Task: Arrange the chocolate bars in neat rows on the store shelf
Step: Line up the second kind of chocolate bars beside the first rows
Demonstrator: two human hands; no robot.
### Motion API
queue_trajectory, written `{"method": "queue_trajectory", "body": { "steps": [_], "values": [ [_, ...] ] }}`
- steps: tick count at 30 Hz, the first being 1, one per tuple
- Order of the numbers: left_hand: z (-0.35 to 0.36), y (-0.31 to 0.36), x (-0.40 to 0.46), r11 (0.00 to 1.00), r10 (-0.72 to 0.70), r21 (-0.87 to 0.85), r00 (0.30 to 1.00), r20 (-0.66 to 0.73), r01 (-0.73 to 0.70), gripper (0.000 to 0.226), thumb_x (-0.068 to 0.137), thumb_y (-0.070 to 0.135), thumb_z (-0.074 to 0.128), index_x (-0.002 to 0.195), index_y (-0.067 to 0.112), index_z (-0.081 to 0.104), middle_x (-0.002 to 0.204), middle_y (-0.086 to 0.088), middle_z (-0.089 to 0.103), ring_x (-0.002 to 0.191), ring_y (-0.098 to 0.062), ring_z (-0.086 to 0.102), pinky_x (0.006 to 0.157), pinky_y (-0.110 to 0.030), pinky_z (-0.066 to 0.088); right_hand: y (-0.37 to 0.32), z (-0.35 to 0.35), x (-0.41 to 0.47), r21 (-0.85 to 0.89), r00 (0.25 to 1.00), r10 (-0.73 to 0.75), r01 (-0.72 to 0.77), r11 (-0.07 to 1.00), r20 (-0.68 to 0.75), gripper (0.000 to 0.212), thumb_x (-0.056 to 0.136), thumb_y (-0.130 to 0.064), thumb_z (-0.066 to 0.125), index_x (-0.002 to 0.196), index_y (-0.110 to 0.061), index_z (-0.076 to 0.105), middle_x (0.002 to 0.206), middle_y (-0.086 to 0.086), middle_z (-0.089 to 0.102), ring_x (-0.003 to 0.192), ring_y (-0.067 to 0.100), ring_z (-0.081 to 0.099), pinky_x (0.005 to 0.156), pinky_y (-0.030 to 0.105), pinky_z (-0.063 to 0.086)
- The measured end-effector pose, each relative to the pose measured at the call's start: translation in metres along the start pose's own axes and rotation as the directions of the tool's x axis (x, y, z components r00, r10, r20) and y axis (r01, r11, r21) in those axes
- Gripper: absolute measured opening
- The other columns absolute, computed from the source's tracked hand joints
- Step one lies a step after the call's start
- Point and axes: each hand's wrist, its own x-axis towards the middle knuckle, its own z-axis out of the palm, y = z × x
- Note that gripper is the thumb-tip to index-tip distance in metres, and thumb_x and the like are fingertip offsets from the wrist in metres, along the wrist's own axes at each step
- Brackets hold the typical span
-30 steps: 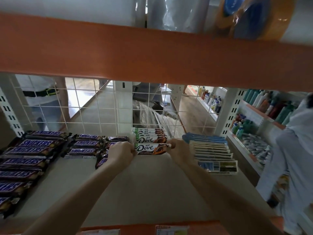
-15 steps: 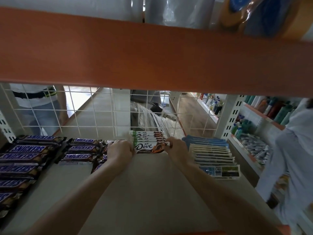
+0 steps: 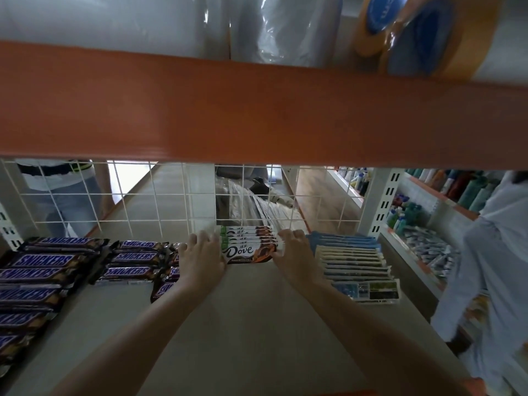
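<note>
A short row of Dove chocolate bars [image 3: 247, 243] lies at the back middle of the grey shelf [image 3: 257, 324], against the white wire grid. My left hand [image 3: 200, 256] presses the left end of the row and my right hand [image 3: 294, 252] presses the right end, fingers spread along the bars. The front Dove bar [image 3: 245, 253] shows its label between both hands. Rows of Snickers bars [image 3: 37, 277] fill the left side, with a second Snickers row [image 3: 128, 260] beside them and a few loose ones partly hidden under my left wrist.
A row of blue and white flat packs [image 3: 354, 261] lies right of the Dove bars. The orange upper shelf edge [image 3: 257, 115] hangs low overhead. A person in white [image 3: 491, 267] stands at the right; another person [image 3: 63, 190] stands behind the grid.
Both hands pushed the spread Dove bars back toward the wire grid, so the row is now tighter and further back. My view tilted up slightly.
</note>
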Motion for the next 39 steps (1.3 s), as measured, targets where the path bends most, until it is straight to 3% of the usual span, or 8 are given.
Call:
{"method": "queue_trajectory", "body": {
  "steps": [4, 8, 12, 17, 24, 31, 39],
  "values": [
    [-0.004, 0.014, -0.005, 0.998, 0.062, 0.018, 0.998, 0.014, -0.063, 0.055, 0.084, 0.033, 0.054, 0.132, 0.014, 0.033, 0.132, -0.009, 0.033, 0.125, -0.027, 0.031, 0.105, -0.04, 0.027, -0.002, -0.008, -0.009, -0.069, 0.998, -0.058, 0.058, 0.996, 0.001, 0.051, 0.089, -0.024, 0.056, 0.137, -0.014, 0.041, 0.136, 0.007, 0.045, 0.125, 0.022, 0.044, 0.101, 0.034, 0.042],
    [-0.01, 0.039, -0.015, 0.987, 0.154, -0.041, 0.988, 0.015, -0.153, 0.055, 0.091, 0.042, 0.044, 0.136, 0.013, 0.031, 0.141, -0.009, 0.026, 0.134, -0.026, 0.021, 0.113, -0.042, 0.017, -0.001, -0.017, -0.021, -0.147, 0.987, -0.155, 0.146, 0.978, -0.046, 0.049, 0.089, -0.024, 0.054, 0.135, -0.012, 0.042, 0.132, 0.006, 0.05, 0.121, 0.021, 0.048, 0.1, 0.031, 0.04],
    [-0.013, 0.069, -0.026, 0.964, 0.252, -0.098, 0.967, 0.047, -0.247, 0.059, 0.094, 0.042, 0.035, 0.143, 0.011, 0.022, 0.151, -0.007, 0.02, 0.141, -0.023, 0.014, 0.116, -0.043, 0.012, 0.008, -0.029, -0.035, -0.243, 0.983, -0.184, 0.171, 0.955, -0.031, 0.051, 0.091, -0.027, 0.051, 0.137, -0.009, 0.037, 0.138, 0.007, 0.045, 0.129, 0.022, 0.041, 0.108, 0.035, 0.032],
    [-0.015, 0.109, -0.045, 0.937, 0.342, -0.101, 0.936, 0.081, -0.334, 0.06, 0.096, 0.044, 0.032, 0.144, 0.01, 0.024, 0.152, -0.007, 0.025, 0.14, -0.022, 0.02, 0.115, -0.04, 0.014, 0.034, -0.053, -0.061, -0.302, 0.993, -0.118, 0.111, 0.947, -0.005, 0.059, 0.092, -0.031, 0.051, 0.142, -0.008, 0.031, 0.144, 0.01, 0.038, 0.133, 0.023, 0.036, 0.112, 0.036, 0.028],
    [-0.016, 0.152, -0.077, 0.893, 0.436, -0.178, 0.894, 0.109, -0.413, 0.059, 0.096, 0.044, 0.031, 0.144, 0.01, 0.024, 0.15, -0.006, 0.028, 0.139, -0.019, 0.024, 0.113, -0.038, 0.019, 0.082, -0.098, -0.103, -0.326, 0.999, 0.037, -0.036, 0.945, -0.003, 0.052, 0.094, -0.028, 0.048, 0.139, -0.005, 0.034, 0.144, 0.012, 0.039, 0.134, 0.024, 0.035, 0.112, 0.034, 0.025],
    [-0.022, 0.175, -0.101, 0.894, 0.438, -0.208, 0.874, 0.209, -0.398, 0.059, 0.097, 0.039, 0.033, 0.146, 0.009, 0.018, 0.155, -0.005, 0.016, 0.143, -0.019, 0.011, 0.117, -0.041, 0.008, 0.11, -0.117, -0.132, -0.301, 0.996, 0.089, -0.077, 0.951, 0.026, 0.058, 0.095, -0.027, 0.044, 0.146, -0.008, 0.025, 0.152, 0.008, 0.028, 0.139, 0.021, 0.029, 0.114, 0.041, 0.028],
    [-0.028, 0.17, -0.104, 0.908, 0.402, -0.214, 0.894, 0.2, -0.36, 0.057, 0.097, 0.04, 0.034, 0.145, 0.011, 0.022, 0.154, -0.005, 0.019, 0.143, -0.019, 0.013, 0.117, -0.041, 0.007, 0.109, -0.122, -0.13, -0.369, 1.0, -0.014, 0.022, 0.929, 0.023, 0.049, 0.092, -0.023, 0.052, 0.137, -0.01, 0.038, 0.143, 0.008, 0.041, 0.129, 0.021, 0.04, 0.108, 0.035, 0.034]
  ]
}}
